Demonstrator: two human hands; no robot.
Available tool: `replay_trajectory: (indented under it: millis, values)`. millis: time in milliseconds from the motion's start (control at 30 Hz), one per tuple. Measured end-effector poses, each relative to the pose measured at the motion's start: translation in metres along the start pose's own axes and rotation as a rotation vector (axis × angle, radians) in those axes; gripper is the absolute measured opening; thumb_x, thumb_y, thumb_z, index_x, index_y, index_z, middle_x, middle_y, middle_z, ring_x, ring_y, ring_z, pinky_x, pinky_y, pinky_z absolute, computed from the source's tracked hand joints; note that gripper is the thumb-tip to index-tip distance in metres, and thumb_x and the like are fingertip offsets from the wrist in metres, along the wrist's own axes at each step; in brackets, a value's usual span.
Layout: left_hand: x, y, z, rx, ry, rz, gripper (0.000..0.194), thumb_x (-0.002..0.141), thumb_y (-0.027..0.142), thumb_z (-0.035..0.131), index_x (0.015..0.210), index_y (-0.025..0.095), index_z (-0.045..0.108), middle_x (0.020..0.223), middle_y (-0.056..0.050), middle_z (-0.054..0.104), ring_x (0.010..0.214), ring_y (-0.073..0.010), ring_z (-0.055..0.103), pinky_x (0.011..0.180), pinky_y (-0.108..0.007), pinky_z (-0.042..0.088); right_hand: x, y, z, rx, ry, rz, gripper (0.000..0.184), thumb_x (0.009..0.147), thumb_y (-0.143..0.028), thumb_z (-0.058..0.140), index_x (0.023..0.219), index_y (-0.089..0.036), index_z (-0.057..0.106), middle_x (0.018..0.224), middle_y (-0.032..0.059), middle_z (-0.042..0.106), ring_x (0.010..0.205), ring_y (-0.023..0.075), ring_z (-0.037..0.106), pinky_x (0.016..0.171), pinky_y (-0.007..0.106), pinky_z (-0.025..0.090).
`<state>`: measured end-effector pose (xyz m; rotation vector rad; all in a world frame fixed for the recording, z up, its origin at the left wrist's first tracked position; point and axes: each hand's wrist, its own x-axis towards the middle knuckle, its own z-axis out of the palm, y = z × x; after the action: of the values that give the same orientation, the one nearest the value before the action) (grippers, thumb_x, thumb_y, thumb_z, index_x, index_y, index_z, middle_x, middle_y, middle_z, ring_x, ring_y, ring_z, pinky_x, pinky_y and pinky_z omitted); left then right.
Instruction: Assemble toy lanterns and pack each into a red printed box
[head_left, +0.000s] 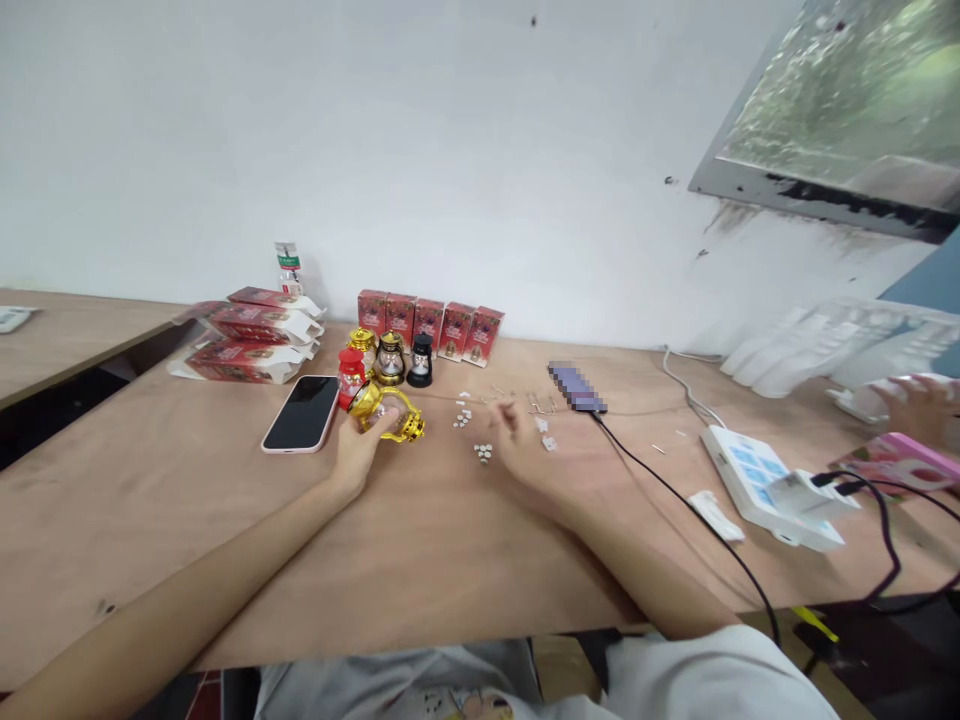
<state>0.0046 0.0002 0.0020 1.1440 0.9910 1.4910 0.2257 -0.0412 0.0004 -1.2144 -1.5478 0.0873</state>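
We wear a pale, whitish-grey sleeve (712, 675) on our right arm (637, 570), loose and softly creased; across our front we see light grey cloth (360, 690), wrinkled, with a print (480, 708) of small dark marks and tan shapes, too blurred to read; our left arm (225, 560), left hand (358, 450) and right hand (521, 452) are bare.

The left arm (225, 585) slants in from the surface's (435, 570) near edge toward its left side, the left hand (358, 446) wrapped in a grip with the thumb forward. From right of the near edge's middle, the right arm (637, 565) angles inward, the right hand (519, 445) raised, its blurred fingers bent.
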Motion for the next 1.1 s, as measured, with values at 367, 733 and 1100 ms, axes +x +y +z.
replay_trajectory:
  millis: [367, 733, 1100]
  values:
    - [-0.005, 0.009, 0.000, -0.151, 0.040, -0.143, 0.060, 0.057, 0.024, 0.077, 0.107, 0.023, 0.045, 0.108, -0.004, 0.055, 0.084, -0.0164, 0.062, 0.057, -0.026, 0.057, -0.043, -0.040, 0.026, -0.213, -0.538, -0.238, 0.047, 0.084, -0.046, 0.055, 0.119, -0.015, 0.048, 0.103, 0.0111, 0.062, 0.093, 0.0239, 0.058, 0.082, 0.041, 0.048]
    - [-0.005, 0.002, -0.002, -0.089, 0.003, -0.127, 0.054, 0.055, 0.032, 0.079, 0.099, 0.020, 0.049, 0.103, -0.004, 0.059, 0.088, -0.0191, 0.064, 0.064, -0.033, 0.058, -0.049, -0.041, 0.028, -0.104, -0.387, -0.399, 0.055, 0.082, -0.034, 0.059, 0.130, -0.018, 0.038, 0.103, 0.0106, 0.059, 0.087, 0.0232, 0.057, 0.076, 0.040, 0.052]
    - [-0.031, 0.010, 0.013, -0.203, -0.017, -0.344, 0.046, 0.060, 0.026, 0.079, 0.097, 0.016, 0.054, 0.095, -0.006, 0.065, 0.081, -0.0197, 0.067, 0.060, -0.031, 0.059, -0.040, -0.036, 0.028, -0.179, -0.048, -0.475, 0.049, 0.084, -0.029, 0.058, 0.128, -0.019, 0.041, 0.105, 0.0125, 0.058, 0.098, 0.0245, 0.057, 0.082, 0.041, 0.052]
